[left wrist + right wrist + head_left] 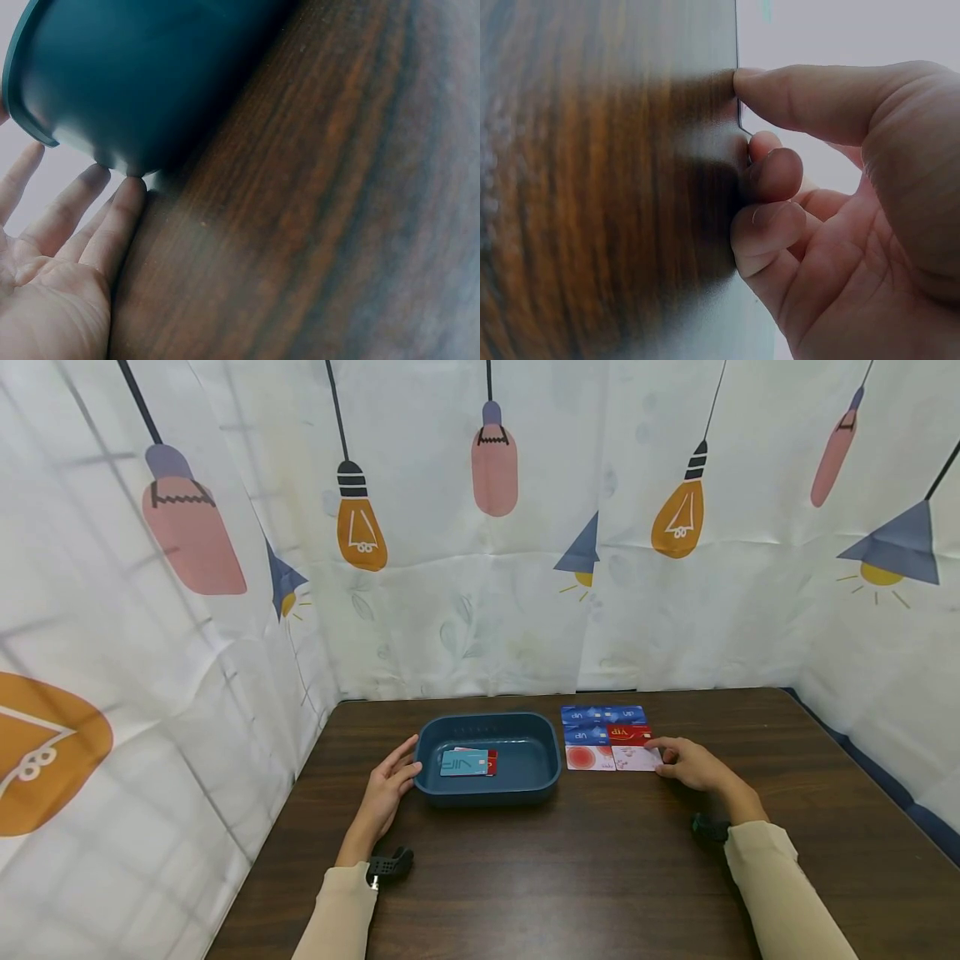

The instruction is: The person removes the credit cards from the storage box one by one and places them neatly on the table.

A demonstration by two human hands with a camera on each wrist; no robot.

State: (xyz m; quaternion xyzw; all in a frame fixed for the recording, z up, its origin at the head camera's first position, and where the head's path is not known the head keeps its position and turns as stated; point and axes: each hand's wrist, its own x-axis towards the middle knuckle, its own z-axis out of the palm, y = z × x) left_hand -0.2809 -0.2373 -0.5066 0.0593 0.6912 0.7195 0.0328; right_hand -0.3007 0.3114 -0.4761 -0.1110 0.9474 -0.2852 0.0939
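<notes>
My left hand [390, 787] touches the left end of a dark blue rectangular tray [487, 797] with extended fingertips; the left wrist view shows the fingers [112, 232] against its outer wall. Inside the tray, a light teal card [463, 763] overlaps a red card [492, 763]. To the tray's right, several cards lie in rows. My right hand [693, 764] holds the right edge of a pale pink card [633, 758] between thumb and curled fingers, low at the tabletop. Beside that card is a white card with a red round pattern [585, 757].
Blue VIP cards [583, 715] and a red VIP card [628, 735] form the rows behind the pale cards. Everything rests on a dark wood table [555, 877]. A white curtain printed with lamps [450, 627] hangs behind the table and along its sides.
</notes>
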